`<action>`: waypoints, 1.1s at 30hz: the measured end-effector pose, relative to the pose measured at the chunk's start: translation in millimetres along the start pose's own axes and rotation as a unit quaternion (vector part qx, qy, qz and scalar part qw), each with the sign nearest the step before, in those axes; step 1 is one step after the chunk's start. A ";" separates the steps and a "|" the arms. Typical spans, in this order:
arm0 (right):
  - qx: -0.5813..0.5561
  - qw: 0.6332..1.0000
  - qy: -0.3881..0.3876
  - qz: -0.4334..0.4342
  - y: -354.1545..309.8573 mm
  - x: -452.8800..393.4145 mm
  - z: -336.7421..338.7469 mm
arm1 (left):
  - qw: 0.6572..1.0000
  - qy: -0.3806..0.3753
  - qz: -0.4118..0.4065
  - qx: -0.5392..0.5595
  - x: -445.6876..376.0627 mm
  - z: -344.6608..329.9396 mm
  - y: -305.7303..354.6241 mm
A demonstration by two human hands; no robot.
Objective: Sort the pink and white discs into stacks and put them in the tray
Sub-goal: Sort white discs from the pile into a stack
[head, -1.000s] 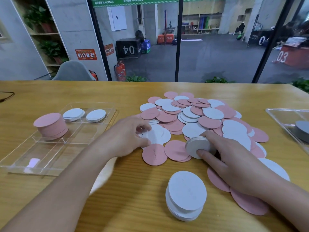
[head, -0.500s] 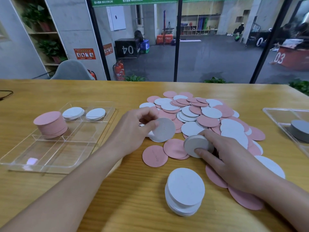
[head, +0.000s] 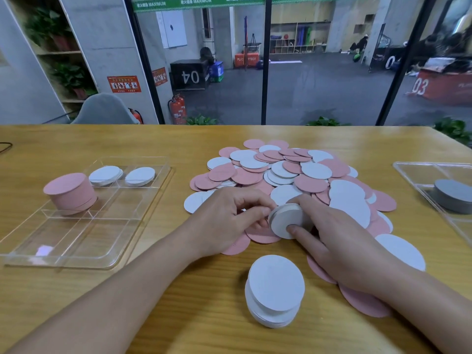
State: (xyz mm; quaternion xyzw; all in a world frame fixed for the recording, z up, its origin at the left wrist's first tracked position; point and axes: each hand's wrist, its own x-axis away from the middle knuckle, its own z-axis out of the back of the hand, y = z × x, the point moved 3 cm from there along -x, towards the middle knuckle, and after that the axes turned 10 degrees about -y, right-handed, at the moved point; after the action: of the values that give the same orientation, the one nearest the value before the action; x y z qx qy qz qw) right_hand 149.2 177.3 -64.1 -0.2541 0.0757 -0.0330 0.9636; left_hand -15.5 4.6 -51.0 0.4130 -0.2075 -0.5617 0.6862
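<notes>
White stack, nearest: a finished pile of white discs is sitting on the worktop in front of both hands, slightly fanned at its base.
Right hand: the right hand is gripping a small bundle of white discs on edge, thumb on its face and fingers curling over the rim.
Left hand: the left hand is meeting that bundle from the other side, its fingers bent and pinching at the rim; whether it is adding a disc I cannot tell.
Handling: the discs are looking thin, light and flat, likely slippery against each other, so squeezing a stack by its rim from opposite sides seems the safest hold.
Loose pile: a mixed heap of pink and white discs is spreading behind and beneath the hands, unsorted.
Tray, left: the clear tray is holding a tall pink stack and two low white stacks in its far compartments.
Far right: a second clear tray is carrying a grey stack.
</notes>
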 end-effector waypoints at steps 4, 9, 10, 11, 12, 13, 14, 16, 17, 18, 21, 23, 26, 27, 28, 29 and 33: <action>-0.001 1.000 0.005 0.006 1.4 1.3 -0.1 | 0.995 0.044 0.052 -0.068 3.3 16.4 -9.1; -0.008 1.000 0.010 0.003 1.2 1.3 0.7 | 0.951 0.104 0.150 -0.249 11.2 55.6 -30.5; -0.009 1.000 0.009 0.002 1.6 0.8 0.4 | 0.945 0.089 0.170 -0.266 11.9 56.8 -31.6; -0.010 1.000 0.008 -0.001 2.0 0.3 0.2 | 0.938 0.068 0.188 -0.282 12.2 55.5 -31.6; -0.010 1.000 0.007 -0.004 2.6 0.1 0.0 | 0.933 0.047 0.200 -0.295 12.1 52.2 -30.6; -0.010 1.000 0.005 -0.006 2.8 0.0 0.1 | 0.930 0.034 0.204 -0.302 11.7 48.4 -28.6; -0.012 1.000 0.004 -0.007 2.9 0.2 0.3 | 0.931 0.027 0.201 -0.304 11.0 45.3 -26.5; -0.013 1.000 0.003 -0.008 2.7 0.8 0.8 | 0.937 0.021 0.191 -0.292 10.1 41.4 -23.0; -0.013 1.000 0.002 -0.008 2.6 1.1 1.0 | 0.941 0.018 0.185 -0.283 9.8 40.4 -22.4; -0.013 1.000 0.001 -0.008 2.8 1.0 1.0 | 0.944 0.014 0.181 -0.276 9.7 39.7 -22.5; -0.014 1.000 -0.001 -0.009 3.7 0.6 0.7 | 0.951 0.018 0.174 -0.255 9.4 38.2 -24.2; -0.017 1.000 0.003 -0.009 4.2 0.5 0.4 | 0.954 0.038 0.182 -0.234 9.1 37.2 -24.8; -0.018 1.000 0.006 -0.009 4.3 0.4 0.2 | 0.943 0.054 0.211 -0.252 7.4 34.4 -24.2; -0.017 1.000 0.006 -0.009 4.1 0.4 0.4 | 0.939 0.051 0.219 -0.260 7.0 33.0 -24.4; -0.016 1.000 0.005 -0.009 3.9 0.3 0.3 | 0.938 0.050 0.222 -0.262 6.7 31.4 -24.1; -0.016 1.000 0.004 -0.009 3.7 0.1 0.4 | 0.940 0.054 0.219 -0.257 6.7 30.9 -23.0; -0.017 1.000 0.005 -0.009 4.7 0.2 0.0 | 0.956 0.107 0.176 -0.210 6.9 34.7 -17.4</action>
State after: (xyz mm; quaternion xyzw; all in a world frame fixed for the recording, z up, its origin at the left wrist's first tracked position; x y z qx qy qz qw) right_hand 149.5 181.4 -66.5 -0.2711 0.0788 -0.0417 0.9584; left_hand -50.0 -14.1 -46.3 0.2743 -0.0794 -0.4158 0.8635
